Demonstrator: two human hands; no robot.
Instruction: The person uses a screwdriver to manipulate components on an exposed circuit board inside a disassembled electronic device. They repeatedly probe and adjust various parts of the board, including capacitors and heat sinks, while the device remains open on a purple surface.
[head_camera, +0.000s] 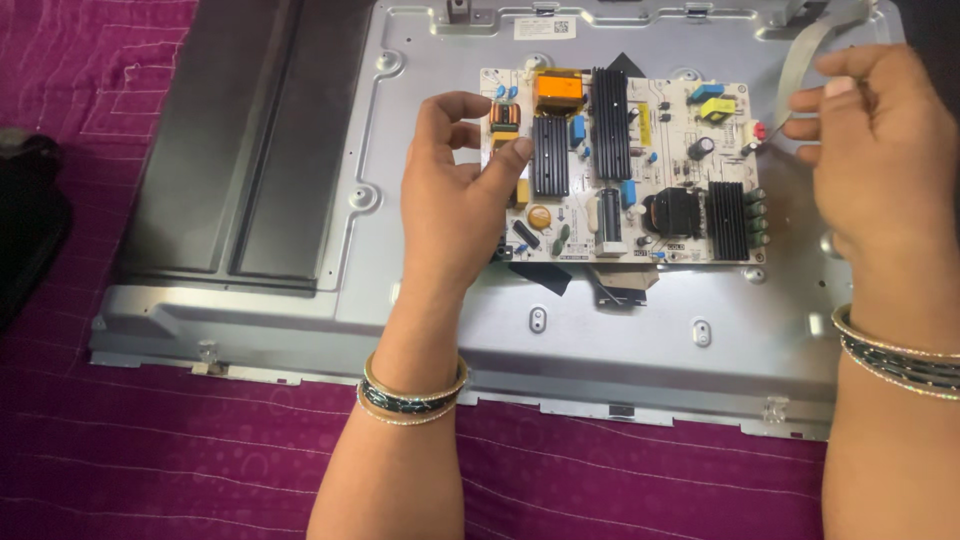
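Observation:
A cream circuit board (640, 165) with black finned heat sinks, an orange block and blue parts lies on the silver metal back panel (600, 320) of a flat screen. My left hand (455, 195) rests on the board's left edge, thumb and fingers pinched near a small copper coil (505, 117). My right hand (875, 150) is at the board's right edge, fingers closed around a thin pale cable or connector (800, 100) beside a red terminal (758, 130). Bangles sit on both wrists.
The panel lies on a purple patterned cloth (150, 450). Its left part is a dark grey ribbed section (250, 150). A white flat ribbon cable (800, 55) curves up at the top right. A black object (30, 220) sits at the far left edge.

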